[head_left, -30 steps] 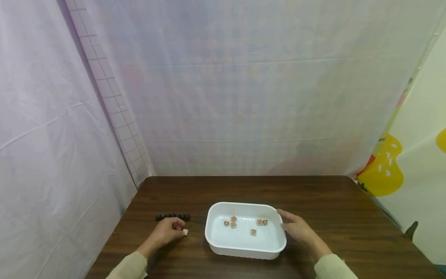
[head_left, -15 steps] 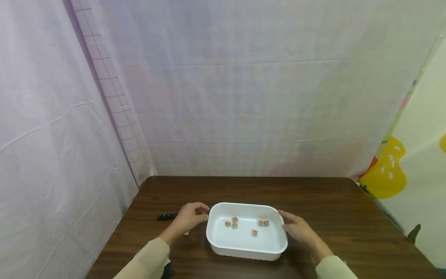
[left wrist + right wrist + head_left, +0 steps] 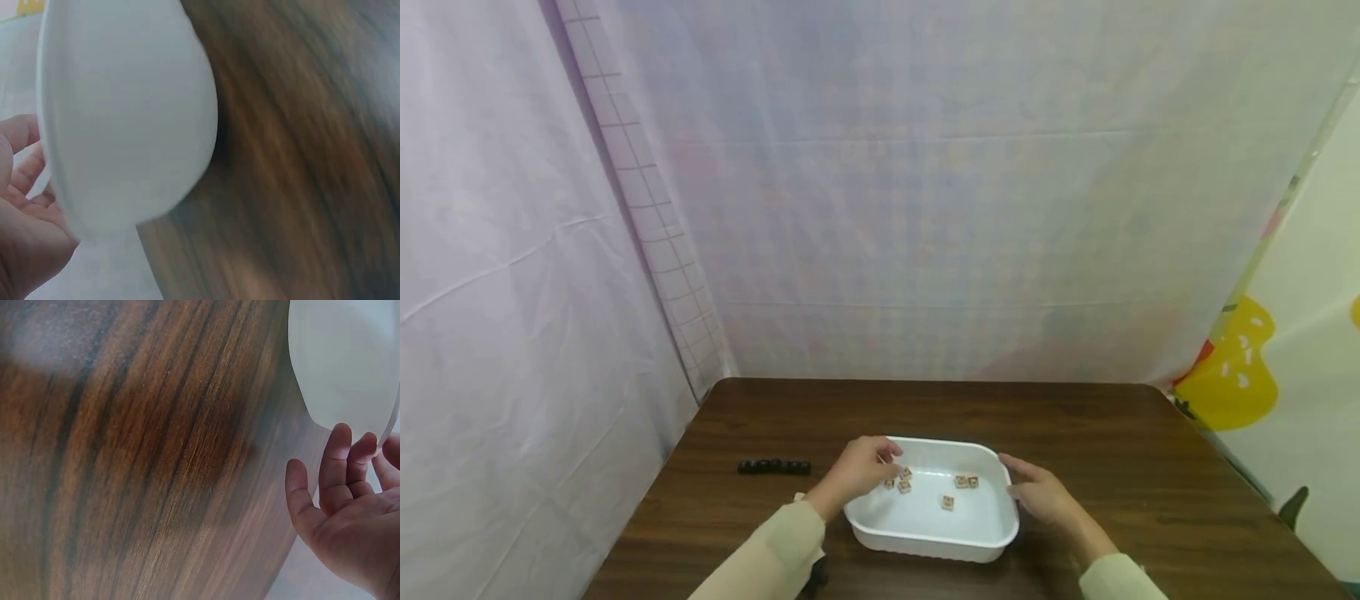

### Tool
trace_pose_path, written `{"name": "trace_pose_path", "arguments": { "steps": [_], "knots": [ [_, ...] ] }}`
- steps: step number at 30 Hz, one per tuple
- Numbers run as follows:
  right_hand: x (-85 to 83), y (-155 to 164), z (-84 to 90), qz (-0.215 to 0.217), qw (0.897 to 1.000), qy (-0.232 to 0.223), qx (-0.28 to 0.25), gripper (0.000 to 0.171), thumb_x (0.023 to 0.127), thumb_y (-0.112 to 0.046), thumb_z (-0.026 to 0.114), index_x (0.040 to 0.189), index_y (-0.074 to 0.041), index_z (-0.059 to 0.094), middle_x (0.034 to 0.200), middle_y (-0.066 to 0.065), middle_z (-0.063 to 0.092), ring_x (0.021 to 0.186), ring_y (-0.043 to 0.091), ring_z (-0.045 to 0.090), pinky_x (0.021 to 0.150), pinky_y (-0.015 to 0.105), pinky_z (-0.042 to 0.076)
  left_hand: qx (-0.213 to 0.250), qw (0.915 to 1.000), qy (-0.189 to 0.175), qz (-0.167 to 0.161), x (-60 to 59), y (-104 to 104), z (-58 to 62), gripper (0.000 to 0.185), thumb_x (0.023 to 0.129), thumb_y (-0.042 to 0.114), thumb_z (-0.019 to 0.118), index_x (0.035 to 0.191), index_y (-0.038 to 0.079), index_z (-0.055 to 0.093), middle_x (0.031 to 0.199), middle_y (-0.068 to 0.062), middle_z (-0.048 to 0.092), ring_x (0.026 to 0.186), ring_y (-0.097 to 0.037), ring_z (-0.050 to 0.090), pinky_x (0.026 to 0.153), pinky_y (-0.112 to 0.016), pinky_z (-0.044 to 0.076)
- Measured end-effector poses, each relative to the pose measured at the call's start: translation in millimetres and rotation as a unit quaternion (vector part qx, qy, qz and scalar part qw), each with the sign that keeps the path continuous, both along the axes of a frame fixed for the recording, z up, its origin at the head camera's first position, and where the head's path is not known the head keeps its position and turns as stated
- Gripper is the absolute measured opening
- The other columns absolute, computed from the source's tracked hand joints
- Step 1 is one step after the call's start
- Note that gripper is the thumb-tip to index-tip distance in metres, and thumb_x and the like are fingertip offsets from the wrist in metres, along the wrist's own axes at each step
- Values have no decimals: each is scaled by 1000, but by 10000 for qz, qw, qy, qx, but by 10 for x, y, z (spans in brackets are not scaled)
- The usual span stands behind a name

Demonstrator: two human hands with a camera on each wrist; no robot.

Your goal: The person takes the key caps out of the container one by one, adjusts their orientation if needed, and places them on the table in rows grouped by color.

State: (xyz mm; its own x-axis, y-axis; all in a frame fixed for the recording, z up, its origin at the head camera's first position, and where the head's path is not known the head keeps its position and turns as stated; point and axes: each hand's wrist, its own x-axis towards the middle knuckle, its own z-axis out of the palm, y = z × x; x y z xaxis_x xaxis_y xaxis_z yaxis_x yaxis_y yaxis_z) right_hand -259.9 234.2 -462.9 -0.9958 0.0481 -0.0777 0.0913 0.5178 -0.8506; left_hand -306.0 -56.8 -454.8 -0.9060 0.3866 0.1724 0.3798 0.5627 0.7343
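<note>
Wood-grain table point(image 3: 1090, 429) below, the half-curled left hand point(image 3: 861, 468), hold unclear, has neared printed cubes point(image 3: 948, 502) in the white tray point(image 3: 925, 546) the right hand point(image 3: 1043, 493) grips.

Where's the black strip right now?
In the head view, the black strip lies on the brown table, left of the white tray and the left hand, just beyond the small pale block.

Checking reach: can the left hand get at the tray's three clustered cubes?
Likely yes: the left hand is over the left end of the tray, close to the cubes, nothing visibly between.
</note>
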Motion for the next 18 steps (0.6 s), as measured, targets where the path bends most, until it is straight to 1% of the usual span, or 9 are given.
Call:
{"name": "trace_pose_path", "arguments": {
  "steps": [3, 6, 8, 9, 12, 14, 15, 17, 18],
  "knots": [
    [5, 4, -1, 4, 10000, 13, -28, 59, 84, 2, 60, 141, 4, 48, 141, 35, 43, 124, 46, 46, 100, 55, 41, -153, 9996, 230, 81, 28, 96, -38, 19, 84, 8, 75, 100, -2, 71, 83, -4, 62, 76, -16, 55, 66, -31, 47],
    [6, 5, -5, 10, 10000, 51, -14, 59, 83, 2, 61, 141, 4, 49, 139, 35, 45, 118, 43, 50, 95, 51, 46, -606, 9960, 628, 213, 54, 160, -74, 16, 82, 7, 74, 94, -2, 71, 83, -10, 65, 77, -21, 58, 71, -33, 48],
    [9, 8, -5, 2, 10000, 70, -3, 58, 83, 3, 61, 140, 4, 49, 138, 35, 46, 115, 42, 52, 93, 48, 47, -1026, 9902, 884, 326, 69, 189, -96, 13, 80, 6, 73, 90, -2, 71, 84, -12, 67, 81, -24, 61, 77, -34, 49],
    [8, 9, -6, -6, 10000, 89, 22, 58, 83, 3, 61, 140, 4, 50, 138, 35, 47, 114, 41, 53, 91, 46, 48, -1300, 9856, 1018, 367, 76, 199, -106, 10, 79, 5, 72, 86, -2, 70, 81, -12, 67, 80, -25, 61, 77, -33, 49],
    [5, 14, -14, 10, 9999, 115, 8, 58, 83, 3, 61, 140, 5, 50, 135, 35, 50, 108, 38, 56, 84, 40, 51, -2022, 9681, 1392, 503, 92, 219, -132, 3, 73, 1, 67, 73, -1, 64, 73, -11, 64, 76, -27, 62, 76, -33, 50],
    [8, 13, -15, 9, 9999, 147, 0, 58, 83, 3, 62, 139, 5, 50, 131, 35, 53, 102, 34, 58, 79, 34, 50, -2329, 9581, 1562, 584, 98, 225, -147, 4, 70, -1, 63, 68, 1, 60, 68, -11, 60, 70, -26, 60, 72, -33, 50],
    [9, 13, -17, 4, 9999, 152, 0, 58, 83, 3, 62, 139, 5, 50, 129, 34, 54, 99, 32, 59, 76, 32, 50, -2438, 9545, 1602, 619, 98, 228, -153, 6, 70, -1, 62, 67, 1, 58, 66, -11, 58, 67, -26, 59, 70, -34, 51],
    [14, 11, -16, -7, 9999, 121, -67, 58, 83, 4, 61, 140, 5, 50, 120, 32, 58, 89, 28, 59, 71, 30, 49, -2491, 9538, 1546, 655, 96, 236, -172, 7, 72, -2, 61, 67, 2, 58, 65, -9, 57, 65, -25, 58, 69, -34, 51],
    [17, 10, -14, -25, 9999, 99, -92, 58, 83, 3, 61, 140, 4, 50, 117, 30, 59, 85, 27, 59, 69, 30, 48, -2451, 9559, 1480, 656, 92, 240, -181, 9, 72, -2, 62, 66, 3, 57, 64, -8, 56, 63, -23, 57, 67, -34, 50]
  ]
}}
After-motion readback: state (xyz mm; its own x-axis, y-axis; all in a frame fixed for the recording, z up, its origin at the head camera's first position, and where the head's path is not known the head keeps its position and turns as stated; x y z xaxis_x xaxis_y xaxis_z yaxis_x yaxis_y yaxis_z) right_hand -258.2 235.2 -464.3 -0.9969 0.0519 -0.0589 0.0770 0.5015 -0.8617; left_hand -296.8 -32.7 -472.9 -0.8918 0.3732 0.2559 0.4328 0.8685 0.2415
